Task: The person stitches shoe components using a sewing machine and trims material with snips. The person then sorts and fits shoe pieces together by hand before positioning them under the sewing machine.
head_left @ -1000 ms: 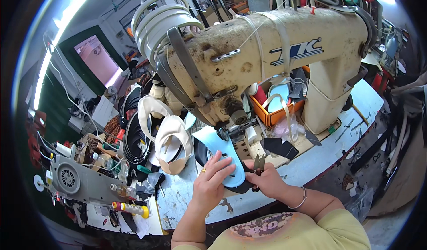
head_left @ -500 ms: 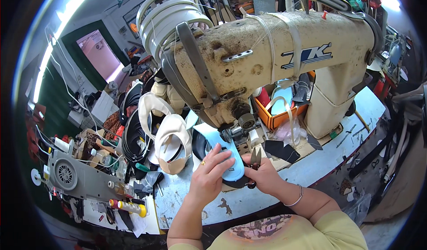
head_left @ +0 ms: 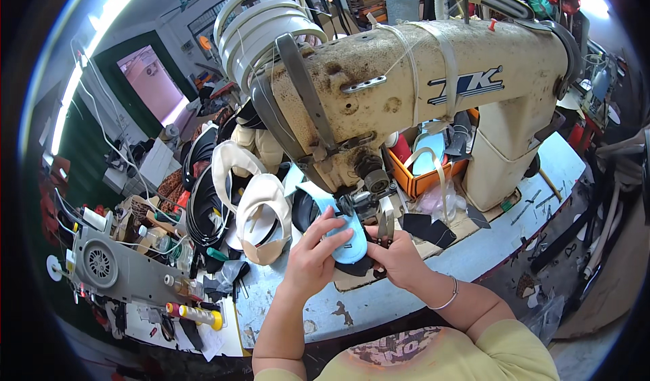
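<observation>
A light blue insole-shaped piece (head_left: 349, 244) lies under the presser of the sewing machine (head_left: 406, 76), with a black layer (head_left: 355, 267) showing beneath its near end. My left hand (head_left: 313, 252) rests on the insole from the left, fingers stretched over its top; its thumb is hidden. At the other side my right hand (head_left: 399, 259) is closed around a pair of scissors (head_left: 386, 226), blades pointing away from me. Its fingertips are close to the black layer's edge; whether they also pinch it I cannot tell. The needle is hidden behind the presser parts.
Cream padded collar-like pieces (head_left: 264, 222) lie left of the machine head. Under the arm stands an orange bin (head_left: 413, 178) holding blue and dark pieces. Black scraps (head_left: 430, 230) lie on the blue tabletop (head_left: 467, 259). Thread spools (head_left: 203, 315) are at the lower left.
The insole and black layer have slid a little away from me, baring tan board at the near side. Both hands moved slightly with them, and the scissors now point more straight ahead.
</observation>
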`<control>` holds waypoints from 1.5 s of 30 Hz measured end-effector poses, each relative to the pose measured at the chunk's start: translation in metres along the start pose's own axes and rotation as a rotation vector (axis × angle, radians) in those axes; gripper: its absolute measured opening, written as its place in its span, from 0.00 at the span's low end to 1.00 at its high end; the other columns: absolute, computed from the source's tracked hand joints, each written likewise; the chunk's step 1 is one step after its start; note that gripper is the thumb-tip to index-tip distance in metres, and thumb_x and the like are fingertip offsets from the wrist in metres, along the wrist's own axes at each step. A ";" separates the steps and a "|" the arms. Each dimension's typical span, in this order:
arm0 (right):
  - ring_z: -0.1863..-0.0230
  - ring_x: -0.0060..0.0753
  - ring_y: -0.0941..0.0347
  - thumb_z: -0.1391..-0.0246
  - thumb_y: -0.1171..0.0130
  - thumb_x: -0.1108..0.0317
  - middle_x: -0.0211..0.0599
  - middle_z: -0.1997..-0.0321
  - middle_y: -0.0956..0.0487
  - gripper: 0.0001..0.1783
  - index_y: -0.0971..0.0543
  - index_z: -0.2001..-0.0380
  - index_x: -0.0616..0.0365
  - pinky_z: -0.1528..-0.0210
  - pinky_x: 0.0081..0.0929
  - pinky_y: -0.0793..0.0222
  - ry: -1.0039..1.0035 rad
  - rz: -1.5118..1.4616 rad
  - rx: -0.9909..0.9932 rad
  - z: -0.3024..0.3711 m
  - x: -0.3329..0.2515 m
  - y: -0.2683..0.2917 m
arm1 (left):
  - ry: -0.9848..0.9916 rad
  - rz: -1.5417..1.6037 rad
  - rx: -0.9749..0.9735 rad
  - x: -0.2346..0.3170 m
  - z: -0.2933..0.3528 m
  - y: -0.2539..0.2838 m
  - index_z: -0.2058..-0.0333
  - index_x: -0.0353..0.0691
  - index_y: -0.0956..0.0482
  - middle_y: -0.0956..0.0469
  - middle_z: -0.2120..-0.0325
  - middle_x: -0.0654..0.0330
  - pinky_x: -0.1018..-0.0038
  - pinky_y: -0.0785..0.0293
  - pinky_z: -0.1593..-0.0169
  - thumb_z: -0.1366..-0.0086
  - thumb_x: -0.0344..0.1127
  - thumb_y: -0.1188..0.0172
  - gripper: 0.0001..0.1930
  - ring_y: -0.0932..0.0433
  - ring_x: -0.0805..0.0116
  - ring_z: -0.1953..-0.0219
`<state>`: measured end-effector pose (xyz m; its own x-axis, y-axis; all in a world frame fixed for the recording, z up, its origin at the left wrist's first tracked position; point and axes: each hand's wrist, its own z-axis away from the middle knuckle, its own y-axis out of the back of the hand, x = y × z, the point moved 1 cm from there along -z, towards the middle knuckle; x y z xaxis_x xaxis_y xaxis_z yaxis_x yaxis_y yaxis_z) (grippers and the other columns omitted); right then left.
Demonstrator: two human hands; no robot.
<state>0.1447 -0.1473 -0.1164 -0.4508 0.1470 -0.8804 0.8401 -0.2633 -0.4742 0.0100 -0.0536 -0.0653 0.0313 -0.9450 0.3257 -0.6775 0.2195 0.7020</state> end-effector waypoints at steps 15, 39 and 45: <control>0.80 0.13 0.38 0.49 0.42 0.72 0.27 0.75 0.26 0.16 0.24 0.55 0.63 0.78 0.13 0.44 -0.038 -0.148 -0.012 -0.002 -0.005 0.002 | -0.115 -0.017 -0.029 -0.018 -0.005 0.007 0.65 0.46 0.18 0.23 0.62 0.61 0.63 0.27 0.51 0.57 0.14 0.48 0.22 0.30 0.47 0.46; 0.80 0.13 0.36 0.49 0.40 0.72 0.26 0.76 0.26 0.10 0.23 0.63 0.63 0.79 0.12 0.41 -0.079 -0.315 0.028 -0.013 0.009 -0.009 | 0.020 0.154 0.065 -0.032 -0.015 0.014 0.71 0.39 0.21 0.23 0.62 0.60 0.60 0.35 0.44 0.52 0.14 0.47 0.13 0.28 0.51 0.49; 0.81 0.12 0.37 0.51 0.39 0.68 0.24 0.77 0.28 0.11 0.22 0.64 0.61 0.80 0.11 0.43 -0.021 -0.297 0.050 -0.015 0.014 -0.008 | 0.181 0.021 -0.146 -0.040 0.037 0.043 0.71 0.41 0.22 0.25 0.72 0.61 0.63 0.39 0.45 0.53 0.30 0.33 0.09 0.25 0.64 0.66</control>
<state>0.1365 -0.1285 -0.1246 -0.6811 0.2051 -0.7029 0.6550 -0.2585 -0.7101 -0.0478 -0.0154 -0.0711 0.1582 -0.8838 0.4404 -0.5666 0.2840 0.7735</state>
